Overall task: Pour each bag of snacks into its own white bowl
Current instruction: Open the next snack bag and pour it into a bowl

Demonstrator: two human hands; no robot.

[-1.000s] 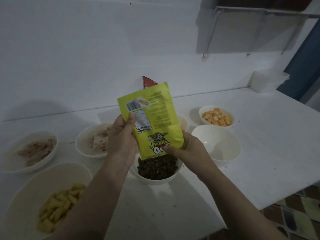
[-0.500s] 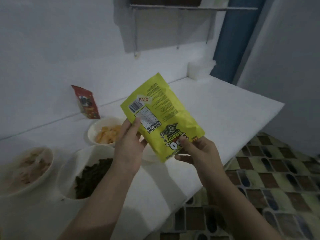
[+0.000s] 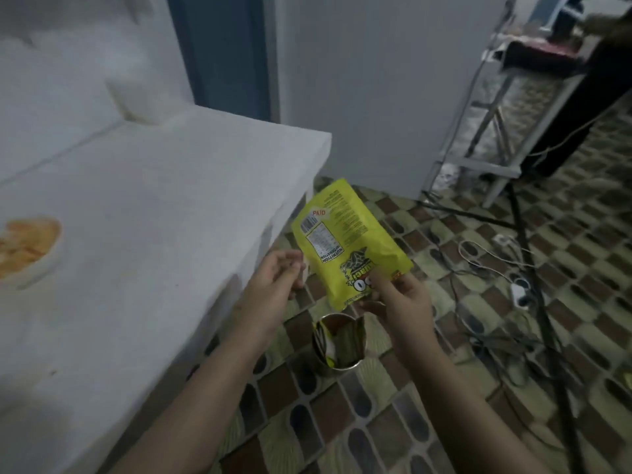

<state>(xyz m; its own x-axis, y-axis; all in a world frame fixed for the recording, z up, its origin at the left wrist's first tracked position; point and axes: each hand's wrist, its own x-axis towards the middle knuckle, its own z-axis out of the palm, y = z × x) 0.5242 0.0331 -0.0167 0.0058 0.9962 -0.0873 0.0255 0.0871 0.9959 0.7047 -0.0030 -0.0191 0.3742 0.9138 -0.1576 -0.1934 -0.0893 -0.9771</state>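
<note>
From the head camera, the right hand [image 3: 398, 299] pinches the lower edge of a yellow snack bag [image 3: 345, 244], holding it upside down with the printed back facing up. The left hand [image 3: 278, 277] sits just beside the bag's left edge with relaxed fingers, gripping nothing; whether its fingertips touch the bag is unclear. Directly below both hands stands a metal bin [image 3: 338, 343] on the tiled floor, with crumpled wrappers inside. To the left of the hands runs the white bench [image 3: 154, 217], and far to the left on it a white bowl [image 3: 34, 258] of orange snacks shows, blurred. The bag looks flat and spent, so the step in hand is probably discarding it. The next move calls for lowering the bag over the bin's mouth and letting go cleanly.
</note>
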